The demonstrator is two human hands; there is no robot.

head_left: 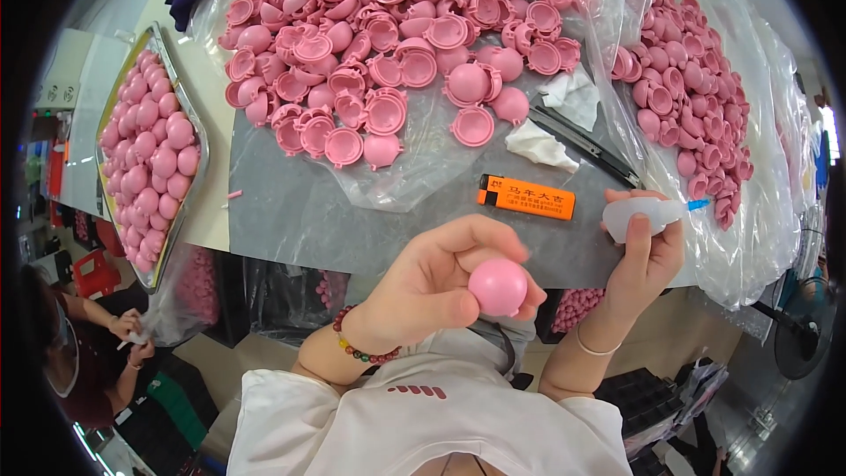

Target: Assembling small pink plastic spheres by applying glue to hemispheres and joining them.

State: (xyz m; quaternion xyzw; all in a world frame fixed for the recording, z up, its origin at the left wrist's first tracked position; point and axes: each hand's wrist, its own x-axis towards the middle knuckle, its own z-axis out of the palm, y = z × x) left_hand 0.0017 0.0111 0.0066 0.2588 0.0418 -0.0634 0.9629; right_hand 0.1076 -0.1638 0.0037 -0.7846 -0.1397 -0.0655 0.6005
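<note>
Taking the orange block (527, 197) as the landmark, the pink ball (498, 288) is just on the wearer's side of it, held in the left hand (432, 278), with the thumb against its near side, other fingertips behind it and the index finger arched above. To the right of the block, the right hand (650, 256) has its fingers wrapped round a white squeeze bottle (656, 209), whose blue tip (697, 204) points away to the right, well apart from the ball. The side of the ball in view looks whole and closed; whether its seam is joined all round, or has any glue on it, I cannot tell. Beyond the block lies a big heap of pink shells (385, 112), many of them gaping, and farther right a clear plastic bag (745, 251) holds a second pile of pink shells (652, 97). Well to the left of the block, a metal-rimmed tray (202, 154) is full of rounded, closed-looking balls (145, 145). My judgement is that the tray holds the finished share, the held ball is at or near closing, and far more remains in the two piles than is done. Just beyond the block's right end lie a crumpled tissue (542, 146) and a black cutter (592, 148), neither in use.
</note>
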